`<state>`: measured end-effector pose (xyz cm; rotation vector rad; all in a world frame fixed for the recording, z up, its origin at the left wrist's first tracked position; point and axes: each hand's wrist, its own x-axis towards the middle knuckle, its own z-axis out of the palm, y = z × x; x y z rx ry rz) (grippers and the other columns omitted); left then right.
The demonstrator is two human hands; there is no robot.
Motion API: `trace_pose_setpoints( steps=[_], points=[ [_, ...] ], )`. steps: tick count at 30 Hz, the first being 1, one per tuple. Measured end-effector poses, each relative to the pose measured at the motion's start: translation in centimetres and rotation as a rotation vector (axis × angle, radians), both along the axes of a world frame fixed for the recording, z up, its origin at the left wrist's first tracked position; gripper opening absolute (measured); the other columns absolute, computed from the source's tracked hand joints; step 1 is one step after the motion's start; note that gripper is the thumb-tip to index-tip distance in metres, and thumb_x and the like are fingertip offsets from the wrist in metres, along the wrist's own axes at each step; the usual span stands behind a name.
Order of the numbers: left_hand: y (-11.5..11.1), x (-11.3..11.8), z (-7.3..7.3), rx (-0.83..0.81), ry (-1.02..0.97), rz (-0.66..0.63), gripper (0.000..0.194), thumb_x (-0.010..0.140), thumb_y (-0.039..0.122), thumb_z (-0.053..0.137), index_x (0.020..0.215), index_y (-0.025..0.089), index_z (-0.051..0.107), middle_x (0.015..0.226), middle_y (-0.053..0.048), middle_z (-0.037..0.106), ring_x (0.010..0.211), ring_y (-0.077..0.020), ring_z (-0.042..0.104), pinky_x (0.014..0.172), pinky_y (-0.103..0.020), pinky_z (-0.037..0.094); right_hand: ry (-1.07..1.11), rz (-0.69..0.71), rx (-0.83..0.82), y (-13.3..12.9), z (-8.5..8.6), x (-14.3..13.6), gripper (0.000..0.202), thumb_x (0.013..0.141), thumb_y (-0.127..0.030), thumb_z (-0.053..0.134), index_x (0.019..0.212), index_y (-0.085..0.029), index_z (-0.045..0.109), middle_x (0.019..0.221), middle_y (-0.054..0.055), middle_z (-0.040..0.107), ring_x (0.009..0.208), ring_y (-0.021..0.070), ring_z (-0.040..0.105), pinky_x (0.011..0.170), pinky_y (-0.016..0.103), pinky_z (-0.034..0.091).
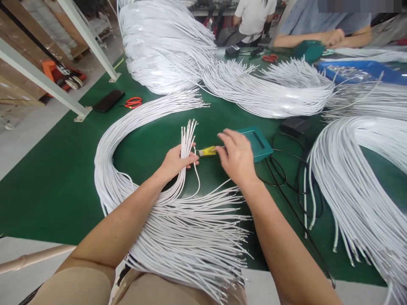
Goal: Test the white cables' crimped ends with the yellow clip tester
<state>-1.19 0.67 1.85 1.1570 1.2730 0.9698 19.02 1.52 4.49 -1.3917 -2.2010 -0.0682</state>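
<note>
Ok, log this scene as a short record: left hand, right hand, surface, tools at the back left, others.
Left hand: holds a bunch of white wires, ends up
Right hand: beside a small yellow item and a teal device; blurred, grip unclear
Surface: green tabletop
Back left: red-handled tool, dark flat object
Others: two people, partly visible

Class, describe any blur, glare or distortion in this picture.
In the head view, the right hand looks smeared, the left hand crisper; head view, bright sheen on the large white cable coil; head view, blocky pixelation at top right.
</note>
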Motion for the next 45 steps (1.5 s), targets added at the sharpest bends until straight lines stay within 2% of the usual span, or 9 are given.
trace_pose_setpoints(
  steps=[3, 5, 7, 10, 18, 25, 29, 37, 45],
  points=[
    [0.0, -0.2, -0.1, 0.004, -0.071, -0.018, 0.045, 0.063, 0.032, 0.078, 0.101, 0.014, 0.064, 0.077, -0.001, 0.066, 0.065, -0.0119, 0.063, 0.057, -0.021, 0.047, -0.018, 0.412, -0.13, -2.2, 0.3, -2.3, 0.025, 0.091, -0.023, 0.044, 0.098, -0.018, 0.067, 0.101, 0.011, 0.068, 0.094, 0.0215, 0.057, 0.086, 0.036, 0.043],
    [0.0, -0.2, 0.0, -0.02, -0.112, -0.013, 0.042, 0.061, 0.033, 0.08, 0.094, 0.014, 0.065, 0.077, -0.001, 0.065, 0.063, -0.0103, 0.06, 0.059, -0.022, 0.047, -0.123, 0.523, -0.172, -3.6, 0.0, -3.8, 0.025, 0.09, -0.022, 0.044, 0.085, -0.019, 0.068, 0.09, 0.01, 0.069, 0.094, 0.0239, 0.056, 0.082, 0.037, 0.044],
    [-0.1, -0.2, 0.2, -0.056, -0.136, 0.005, 0.043, 0.062, 0.034, 0.08, 0.097, 0.015, 0.065, 0.083, -0.002, 0.067, 0.07, -0.0113, 0.061, 0.062, -0.022, 0.047, -0.191, 0.499, -0.213, -4.4, -0.3, -4.9, 0.026, 0.089, -0.022, 0.045, 0.076, -0.019, 0.067, 0.079, 0.011, 0.069, 0.09, 0.0264, 0.057, 0.075, 0.038, 0.043],
    [-0.1, -0.1, 0.5, -0.087, -0.123, 0.004, 0.043, 0.066, 0.038, 0.077, 0.101, 0.015, 0.067, 0.09, -0.005, 0.069, 0.081, -0.0133, 0.062, 0.069, -0.022, 0.048, -0.14, 0.379, -0.463, -4.8, -0.1, -5.2, 0.025, 0.086, -0.025, 0.052, 0.066, -0.019, 0.065, 0.065, 0.009, 0.065, 0.068, 0.0232, 0.058, 0.061, 0.034, 0.041],
    [-0.3, 0.1, -0.2, -0.071, -0.073, -0.014, 0.046, 0.064, 0.039, 0.077, 0.103, 0.016, 0.07, 0.079, -0.003, 0.066, 0.065, -0.011, 0.056, 0.065, -0.024, 0.047, 0.255, 0.309, -1.032, -2.8, 2.3, -2.0, 0.036, 0.082, -0.024, 0.055, 0.046, -0.02, 0.056, 0.042, 0.002, 0.058, 0.04, 0.0135, 0.049, 0.042, 0.026, 0.034],
    [-1.0, 0.8, 0.4, -0.037, -0.077, -0.076, 0.035, 0.061, 0.029, 0.081, 0.088, 0.017, 0.063, 0.076, 0.001, 0.064, 0.069, -0.0119, 0.061, 0.071, -0.026, 0.047, 0.896, -0.027, -0.807, -0.8, 1.0, -1.8, 0.019, 0.079, -0.038, 0.059, 0.084, -0.02, 0.063, 0.067, -0.001, 0.065, 0.04, 0.0076, 0.048, 0.036, 0.021, 0.04],
    [-1.3, 1.1, 0.5, -0.005, -0.036, -0.133, 0.03, 0.064, 0.03, 0.079, 0.081, 0.016, 0.059, 0.075, 0.001, 0.063, 0.069, -0.0116, 0.06, 0.069, -0.025, 0.046, 1.11, 0.033, -0.773, -0.6, 0.2, -2.6, 0.015, 0.074, -0.033, 0.063, 0.072, -0.017, 0.061, 0.06, -0.003, 0.057, 0.046, 0.0073, 0.049, 0.041, 0.021, 0.043],
    [-1.4, 1.2, 0.5, 0.058, -0.097, 0.005, 0.031, 0.063, 0.029, 0.078, 0.077, 0.016, 0.054, 0.072, 0.004, 0.058, 0.067, -0.0088, 0.057, 0.067, -0.023, 0.045, 1.274, 0.05, -0.847, -1.1, 0.3, -3.7, 0.015, 0.068, -0.028, 0.07, 0.074, -0.015, 0.069, 0.058, -0.002, 0.061, 0.051, 0.0076, 0.052, 0.054, 0.023, 0.045],
    [-1.5, 1.4, 0.8, 0.077, -0.16, -0.023, 0.033, 0.066, 0.029, 0.076, 0.081, 0.017, 0.049, 0.079, 0.002, 0.063, 0.065, -0.0099, 0.062, 0.07, -0.027, 0.051, 1.653, 0.143, -1.141, -1.0, -0.7, -4.1, 0.014, 0.064, -0.024, 0.07, 0.059, -0.015, 0.06, 0.051, -0.004, 0.05, 0.05, 0.008, 0.047, 0.052, 0.024, 0.038]
  ],
)
